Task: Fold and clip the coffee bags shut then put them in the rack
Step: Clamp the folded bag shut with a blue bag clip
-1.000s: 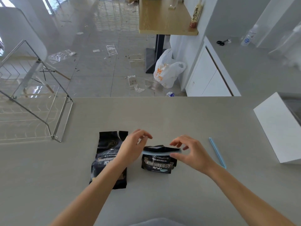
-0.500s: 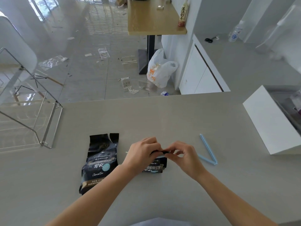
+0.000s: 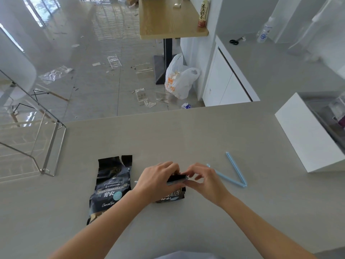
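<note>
Two black coffee bags lie on the grey counter. The left coffee bag (image 3: 110, 187) lies flat with its torn top unfolded. The smaller, folded coffee bag (image 3: 172, 195) lies at the centre, mostly under my hands. My left hand (image 3: 156, 181) curls over its folded top from the left. My right hand (image 3: 200, 179) pinches the same fold from the right, where a pale blue clip strip shows between the fingers. A second blue clip (image 3: 232, 175) lies spread in a V to the right. The wire rack (image 3: 46, 139) stands at the counter's left end.
A white box (image 3: 306, 133) sits at the right edge of the counter (image 3: 186, 139). Beyond the counter's far edge are a littered floor, a white plastic bag (image 3: 179, 77) and a wooden table (image 3: 168, 17).
My hands closed in from the bag's two ends and now meet over its folded top. The view tilted, so the bags and V-shaped clip sit lower and further left.
</note>
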